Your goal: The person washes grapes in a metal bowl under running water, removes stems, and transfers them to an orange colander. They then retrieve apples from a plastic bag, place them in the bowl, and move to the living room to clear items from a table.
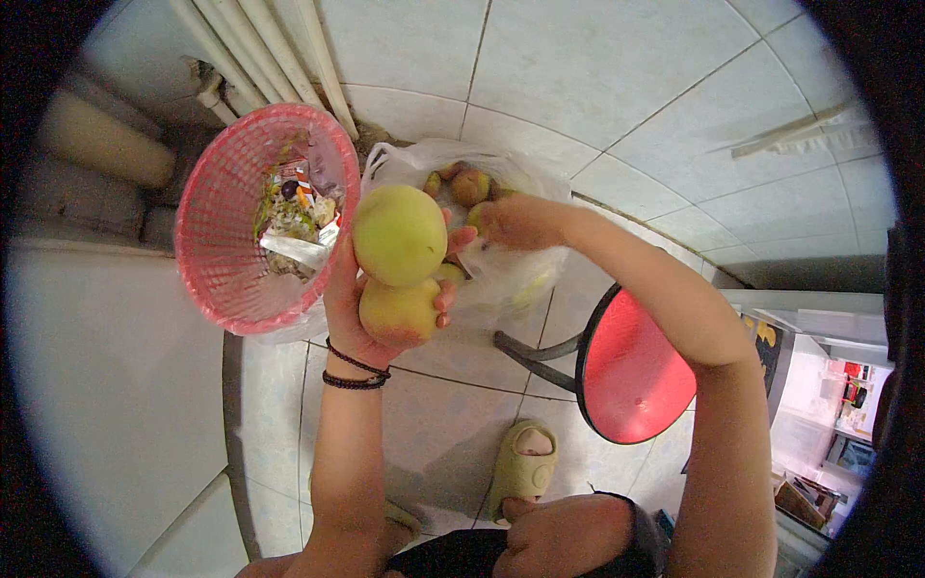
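My left hand [344, 300] holds two peaches. The upper peach [401, 235] is yellow-green and large in view; the lower peach [399, 312] has a reddish blush on its underside. Behind them on the floor lies an open, clear plastic bag [538, 170] with several more peaches, among them a reddish one [470, 186]. My right hand [517, 222] is at the bag's opening, blurred, against a yellow-green peach [475, 217]. Its fingertips are hard to make out, so whether they grip that fruit does not show.
A pink mesh waste basket [199, 238], lined with plastic and holding scraps, stands left of the bag. To the right is a round red-topped stool [636, 368] with dark legs. White pipes [249, 54] run along the tiled wall [549, 65]. My slippered foot [526, 462] is on the floor.
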`<state>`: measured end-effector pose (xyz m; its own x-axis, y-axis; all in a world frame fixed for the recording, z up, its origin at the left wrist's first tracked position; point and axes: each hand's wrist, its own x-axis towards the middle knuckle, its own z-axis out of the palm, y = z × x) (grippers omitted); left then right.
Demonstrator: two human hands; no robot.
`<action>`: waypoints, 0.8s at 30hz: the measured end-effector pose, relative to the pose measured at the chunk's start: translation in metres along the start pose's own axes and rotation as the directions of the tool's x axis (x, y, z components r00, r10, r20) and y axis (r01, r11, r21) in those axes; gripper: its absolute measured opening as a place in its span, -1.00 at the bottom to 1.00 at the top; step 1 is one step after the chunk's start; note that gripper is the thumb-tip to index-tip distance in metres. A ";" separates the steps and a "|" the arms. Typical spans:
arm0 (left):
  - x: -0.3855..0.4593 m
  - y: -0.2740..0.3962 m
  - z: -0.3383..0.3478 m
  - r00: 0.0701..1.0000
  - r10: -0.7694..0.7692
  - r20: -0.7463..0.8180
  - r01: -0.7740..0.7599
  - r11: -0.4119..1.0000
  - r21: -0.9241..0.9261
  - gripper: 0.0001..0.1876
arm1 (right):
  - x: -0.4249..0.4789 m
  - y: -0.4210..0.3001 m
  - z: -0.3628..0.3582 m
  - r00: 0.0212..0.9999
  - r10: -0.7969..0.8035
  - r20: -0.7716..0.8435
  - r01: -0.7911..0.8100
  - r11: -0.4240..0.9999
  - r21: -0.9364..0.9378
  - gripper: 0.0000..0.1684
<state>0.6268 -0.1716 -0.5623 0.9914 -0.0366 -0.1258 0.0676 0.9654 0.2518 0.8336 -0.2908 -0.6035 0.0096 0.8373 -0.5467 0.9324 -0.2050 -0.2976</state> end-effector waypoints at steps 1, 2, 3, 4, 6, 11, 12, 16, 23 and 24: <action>-0.002 0.002 0.004 1.000 0.007 0.009 -0.007 1.000 0.002 -0.06 | -0.003 -0.004 0.005 0.997 -0.027 0.072 0.026 1.000 0.005 -0.62; -0.002 0.005 0.007 1.000 0.012 0.012 -0.011 1.000 -0.009 -0.06 | -0.011 -0.007 0.012 0.988 -0.052 0.144 0.051 0.999 0.012 -0.61; -0.003 0.005 0.012 1.000 0.013 0.019 -0.012 1.000 -0.028 -0.06 | -0.022 -0.015 0.012 0.973 -0.072 0.221 0.069 0.997 0.020 -0.60; -0.003 0.006 0.014 1.000 0.019 0.023 -0.018 0.999 -0.044 -0.06 | -0.028 -0.025 0.009 0.947 -0.116 0.299 0.124 0.992 -0.008 -0.60; -0.002 0.011 0.014 0.999 0.039 0.031 -0.037 0.998 -0.059 -0.08 | -0.039 -0.037 0.003 0.873 -0.182 0.453 0.230 0.972 -0.053 -0.60; 0.000 0.013 0.015 0.996 0.026 0.080 -0.017 0.994 -0.107 -0.10 | -0.034 -0.022 -0.001 0.938 -0.285 0.198 0.218 0.928 0.303 -0.59; 0.001 0.013 0.016 0.997 0.027 0.073 -0.019 0.994 -0.109 -0.11 | -0.028 -0.015 -0.005 0.962 -0.271 0.018 0.229 0.846 0.482 -0.58; -0.001 0.013 0.019 0.998 0.052 0.032 -0.049 0.995 -0.085 -0.11 | 0.012 -0.023 -0.029 0.997 -0.073 -0.001 0.045 0.605 0.795 -0.68; -0.006 0.016 0.024 0.997 0.076 0.022 -0.073 0.993 -0.096 -0.10 | 0.057 -0.041 -0.006 0.998 0.052 0.042 -0.056 0.994 0.091 -0.65; -0.006 0.016 0.025 0.995 0.092 0.023 -0.089 0.989 -0.118 -0.10 | 0.058 -0.045 0.002 0.991 0.119 0.065 -0.113 0.990 -0.083 -0.63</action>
<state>0.6251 -0.1623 -0.5333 0.9957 0.0468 -0.0794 -0.0347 0.9885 0.1470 0.7913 -0.2341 -0.6239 0.0969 0.7725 -0.6276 0.9521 -0.2557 -0.1677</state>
